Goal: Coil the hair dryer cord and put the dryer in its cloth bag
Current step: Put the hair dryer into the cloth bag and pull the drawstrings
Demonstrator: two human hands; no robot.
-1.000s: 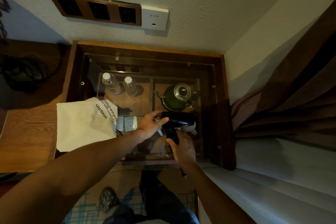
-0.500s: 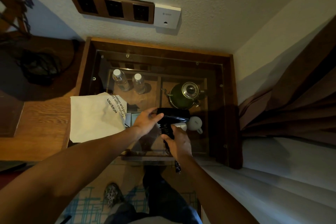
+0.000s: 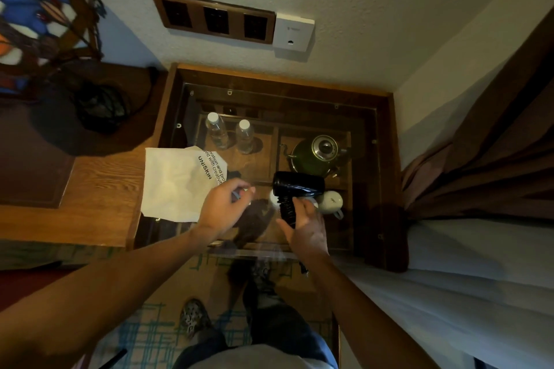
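Risk: coiled cord point(image 3: 287, 209) may unwind | right hand point(image 3: 306, 226) grip closed on dryer point(image 3: 298, 189) handle | left hand point(image 3: 223, 207) grip pinched, contents unclear, between dryer and cloth bag point(image 3: 177, 184).

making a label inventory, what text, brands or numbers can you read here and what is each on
"UNISKIN": on the white cloth bag, printed in black.
"...vation and pro..." / "...ed with creativi...": smaller lines beside it on the bag, cut off by a fold.
White wall plate: a small mark, too small to read.
Hair dryer: no readable text.
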